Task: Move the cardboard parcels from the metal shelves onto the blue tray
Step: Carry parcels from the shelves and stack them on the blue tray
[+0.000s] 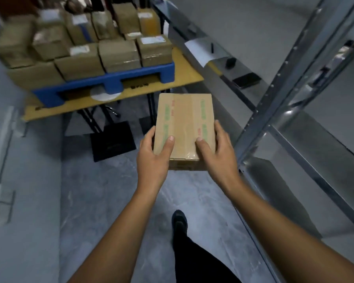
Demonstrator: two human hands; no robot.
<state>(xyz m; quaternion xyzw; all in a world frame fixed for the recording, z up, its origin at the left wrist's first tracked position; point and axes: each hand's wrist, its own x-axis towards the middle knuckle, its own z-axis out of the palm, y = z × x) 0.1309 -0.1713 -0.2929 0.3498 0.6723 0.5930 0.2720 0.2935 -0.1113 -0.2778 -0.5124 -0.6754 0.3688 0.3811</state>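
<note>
Head view: your left hand [153, 148] and right hand [215, 150] grip the cardboard parcel [184, 127] at its near end, thumbs flat on the taped top and fingers wrapped round each side edge; I judge this two-sided hold is meant to keep it level in transit. The parcel hangs over the floor [110, 190], clear of the metal shelves [274, 99] on your right and short of the blue tray [102, 82] ahead-left. That tray sits on the wooden surface [184, 72], crowded with other parcels [119, 54], so you will probably need to pick a free spot.

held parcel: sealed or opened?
Sealed. Tape runs along the closed top flaps of the parcel, gripped between left hand and right hand.
</note>
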